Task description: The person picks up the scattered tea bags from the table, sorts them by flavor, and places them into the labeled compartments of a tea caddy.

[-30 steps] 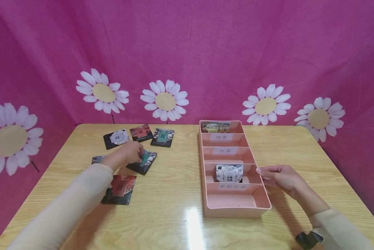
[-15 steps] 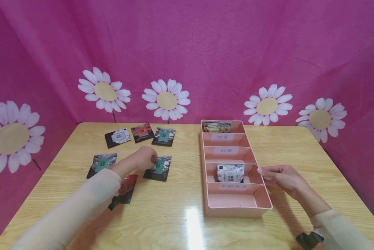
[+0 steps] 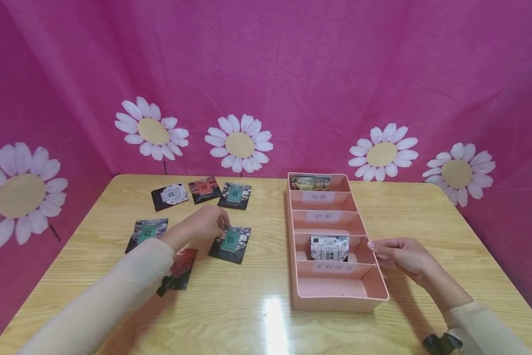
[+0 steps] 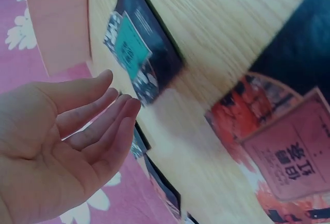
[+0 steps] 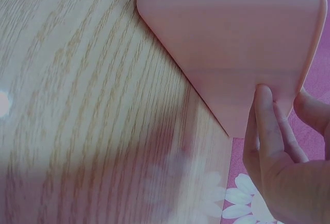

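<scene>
My left hand [image 3: 206,224] is over a dark tea sachet with a green label [image 3: 230,242] lying on the table, its fingertips at the sachet's upper left edge. In the left wrist view the fingers [image 4: 111,126] are loosely bent, a gap shows between thumb and fingers, and the green-label sachet [image 4: 147,44] lies just beyond them. My right hand [image 3: 403,254] pinches the right rim of a pink divided box [image 3: 337,303], fingers on its outer wall [image 5: 227,44] and thumb at the rim. A white sachet [image 3: 329,248] leans in one compartment.
A sachet [image 3: 310,183] sits in the box's far compartment. White-label [image 3: 170,195], red-label [image 3: 205,190] and green-label [image 3: 235,195] sachets lie at the back left. Another green-label sachet [image 3: 146,232] and a partly covered red one [image 3: 179,271] lie near the left arm. A pink curtain [image 3: 292,88] hangs behind.
The left hand has drawn the green-label sachet rightward and toward the near edge; it now lies apart from the others, the fingers loosened. The right hand stays at the box rim.
</scene>
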Demonstrator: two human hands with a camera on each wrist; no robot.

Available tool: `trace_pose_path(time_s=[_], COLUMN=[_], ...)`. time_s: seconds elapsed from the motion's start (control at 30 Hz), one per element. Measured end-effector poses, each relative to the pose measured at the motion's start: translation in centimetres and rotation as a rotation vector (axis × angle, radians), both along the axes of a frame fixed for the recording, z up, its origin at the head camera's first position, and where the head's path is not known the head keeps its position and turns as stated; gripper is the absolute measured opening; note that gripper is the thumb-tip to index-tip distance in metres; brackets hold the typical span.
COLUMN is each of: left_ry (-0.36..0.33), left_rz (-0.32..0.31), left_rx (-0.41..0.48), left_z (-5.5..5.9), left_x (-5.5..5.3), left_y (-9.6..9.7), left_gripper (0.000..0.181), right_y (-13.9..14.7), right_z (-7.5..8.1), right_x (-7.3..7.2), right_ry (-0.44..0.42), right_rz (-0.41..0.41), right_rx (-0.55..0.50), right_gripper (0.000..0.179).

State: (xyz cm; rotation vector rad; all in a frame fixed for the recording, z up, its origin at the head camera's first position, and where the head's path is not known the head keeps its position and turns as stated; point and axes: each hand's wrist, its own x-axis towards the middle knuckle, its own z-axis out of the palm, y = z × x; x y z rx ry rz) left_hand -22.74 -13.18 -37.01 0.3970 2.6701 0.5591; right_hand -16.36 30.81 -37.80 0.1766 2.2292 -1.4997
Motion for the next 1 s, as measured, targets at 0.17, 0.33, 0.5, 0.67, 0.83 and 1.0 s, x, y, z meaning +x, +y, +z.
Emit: trace_pose_path(time_s=[0.17,0.33,0.5,0.67,0.83,1.0], left_ry=[-0.004,-0.014,-0.049,-0.101,-0.065,-0.058], left_rz=[0.039,0.06,0.08,0.066,0.049,0.061], left_rx=[0.002,0.028,0.068,0.097,0.087,0.078], left_z=[-0.5,-1.0,-1.3,-1.5,-1.7,-1.8], left_x=[-0.4,-0.9,-1.1,-0.9,-0.8,-0.8], left_y=[-0.5,-0.7,-0.7,-0.8,-0.7,-0.7], left_gripper=[0.024,0.028,0.036,0.042,0.044,0.042], right_y=[0.1,0.1,0.2,0.2,0.2,0.1], right_z=[-0.1,-0.1,-0.1,-0.2,-0.1,0.1], right_x=[0.0,0.1,0.0,0.1,0.1,0.0], right_ry=[0.005,0.005,0.008,0.011,0.006,0.003], right_rz=[0.006,0.003,0.005,0.004,0.002,0.008], right_rx=[-0.013,-0.03,-0.014,-0.036,-0.046,-0.021], right_gripper=[0.06,0.055,0.056,0.052,0.052,0.058])
